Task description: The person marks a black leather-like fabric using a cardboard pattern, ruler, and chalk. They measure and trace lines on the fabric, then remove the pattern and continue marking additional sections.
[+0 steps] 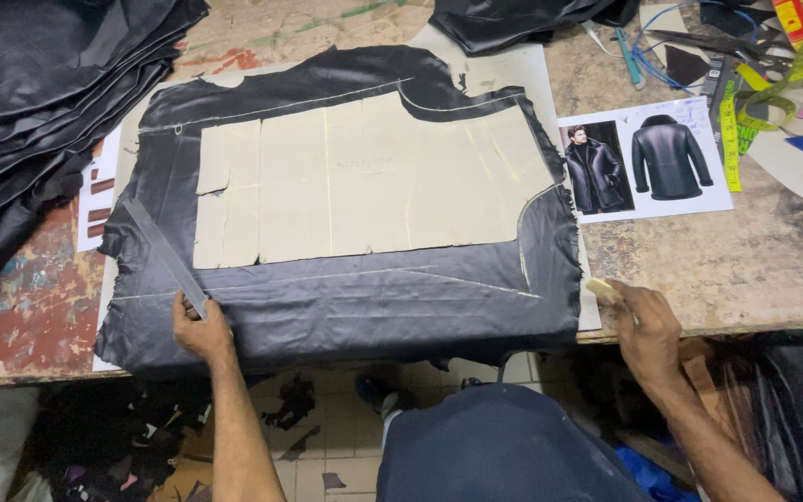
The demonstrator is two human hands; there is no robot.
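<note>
A worn wooden worktable (755, 265) with flaking red and blue paint fills most of the view. Spread flat across its middle is a large black leather hide (355, 302) with ragged edges and pale chalk lines drawn on it; this hide is the landmark for the rest. To the hide's left, touching its edge, a tall pile of folded black leather sheets (34, 102) slumps over the table's corner. Lying on the hide's upper middle is a beige cardboard pattern piece (364, 181), flat and creased, with black leather showing all round it. Just right of the hide sits a white printed sheet showing a black jacket (648, 163). Beyond that, at the far right, a yellow-green measuring tape (759, 98) is coiled loosely among scraps.

On the hide's lower left, a long grey metal ruler (164, 256) lies at a slant. The left hand (199, 327) rests on the hide's near edge, its fingers closed over the ruler's lower end and pinning it down. At the hide's lower right corner, the right hand (645, 325) rests on the table edge, pinching a small pale piece of tailor's chalk (603, 288) between its fingertips, just beside the leather.
</note>
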